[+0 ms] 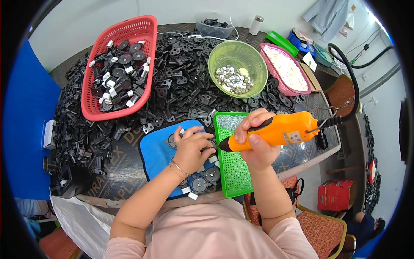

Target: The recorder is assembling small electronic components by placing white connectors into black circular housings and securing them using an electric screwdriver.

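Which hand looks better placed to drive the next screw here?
Probably the right hand: it grips the orange electric screwdriver, tip pointing toward the left hand, which presses black parts on the blue mat.

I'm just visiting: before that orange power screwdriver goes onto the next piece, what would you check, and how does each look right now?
1. Right hand grips orange screwdriver firmly: ok.
2. Left hand steadies a black round part on the blue mat: ok.
3. Tip lined up on the part: cannot tell, fingers hide it.
4. Green perforated tray within reach: ok.
5. Screwdriver cable hanging free: ok.
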Demonstrator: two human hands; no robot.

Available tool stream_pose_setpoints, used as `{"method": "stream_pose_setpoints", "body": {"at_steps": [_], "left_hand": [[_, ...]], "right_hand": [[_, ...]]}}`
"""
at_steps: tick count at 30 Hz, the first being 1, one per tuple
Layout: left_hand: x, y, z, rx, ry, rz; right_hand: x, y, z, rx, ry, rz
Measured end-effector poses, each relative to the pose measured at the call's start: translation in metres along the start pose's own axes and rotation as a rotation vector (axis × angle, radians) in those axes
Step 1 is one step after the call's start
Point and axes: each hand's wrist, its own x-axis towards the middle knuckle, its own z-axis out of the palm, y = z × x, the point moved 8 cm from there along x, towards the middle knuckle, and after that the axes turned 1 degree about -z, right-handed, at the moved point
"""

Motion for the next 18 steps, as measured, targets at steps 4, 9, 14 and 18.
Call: {"method": "stream_pose_setpoints", "body": {"at_steps": [4,9,14,18], "left_hand": [[0.0,0.001,-0.001,0.007,0.004,0.007],[0.001,0.008,-0.004,0.029,0.045,0.044],[0.0,0.012,-0.005,0.042,0.065,0.052],[-0.001,0.017,-0.006,0.089,0.098,0.086]], "right_hand": [[-0.001,0.0,0.0,-0.012,0.005,0.009],[-0.002,-0.002,0.004,-0.015,-0.01,0.011],[-0.004,-0.001,0.003,-0.001,0.003,0.021],[-0.005,-0.001,0.005,-0.005,-0.015,0.021]]}}
